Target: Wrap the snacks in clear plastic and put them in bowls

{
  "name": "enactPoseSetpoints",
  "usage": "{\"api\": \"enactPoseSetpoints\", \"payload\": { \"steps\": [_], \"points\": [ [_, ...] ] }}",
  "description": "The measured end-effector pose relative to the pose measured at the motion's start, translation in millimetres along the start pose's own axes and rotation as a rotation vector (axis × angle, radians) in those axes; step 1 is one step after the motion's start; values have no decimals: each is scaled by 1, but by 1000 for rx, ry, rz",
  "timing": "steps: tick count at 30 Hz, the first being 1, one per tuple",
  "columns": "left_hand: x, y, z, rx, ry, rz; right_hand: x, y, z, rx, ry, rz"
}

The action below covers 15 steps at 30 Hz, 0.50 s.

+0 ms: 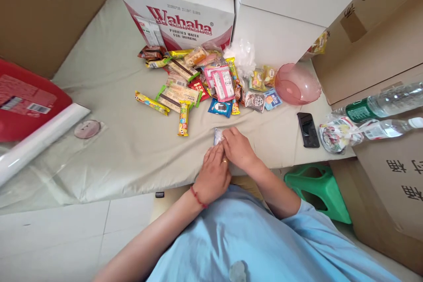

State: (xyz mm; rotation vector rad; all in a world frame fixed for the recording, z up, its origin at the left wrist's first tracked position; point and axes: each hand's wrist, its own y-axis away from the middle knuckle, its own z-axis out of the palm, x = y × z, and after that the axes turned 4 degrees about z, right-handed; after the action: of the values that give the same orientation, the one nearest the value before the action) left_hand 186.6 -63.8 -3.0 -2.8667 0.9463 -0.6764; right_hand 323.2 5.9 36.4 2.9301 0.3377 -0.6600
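At the near edge of the covered table, a small white-and-blue packet (218, 135) pokes out from between my hands, mostly hidden by the fingers. My left hand (213, 174), with a red cord at the wrist, is closed over its near part. My right hand (238, 147) is closed on its right side, knuckles up, touching the left fingers. Just beyond lie a yellow snack bar (183, 118), a dark blue packet (220, 108) and a pink packet (222, 83) on a heap of wrapped snacks.
A pink transparent bowl (297, 86) stands at the right, with a black phone (308, 130) nearer me. Plastic bottles (380, 103) lie at the far right. Behind the snacks stands a Wahaha carton (185, 17). A plastic roll (42, 141) lies left; a green stool (317, 189) is below.
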Motion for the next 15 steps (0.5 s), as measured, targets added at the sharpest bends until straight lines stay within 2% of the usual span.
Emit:
{"api": "enactPoseSetpoints", "payload": {
  "steps": [3, 7, 12, 15],
  "points": [
    [-16, 33, -9, 78, 108, -5, -11, 8, 9, 17, 151, -33],
    [-51, 64, -17, 250, 86, -165, -11, 18, 20, 57, 202, -25],
    [-86, 60, -30, 324, -31, -285, 1, 18, 26, 136, 105, 15],
    [-94, 56, -31, 332, -73, -284, 36, 18, -2, 260, -97, 55]
  ]
}}
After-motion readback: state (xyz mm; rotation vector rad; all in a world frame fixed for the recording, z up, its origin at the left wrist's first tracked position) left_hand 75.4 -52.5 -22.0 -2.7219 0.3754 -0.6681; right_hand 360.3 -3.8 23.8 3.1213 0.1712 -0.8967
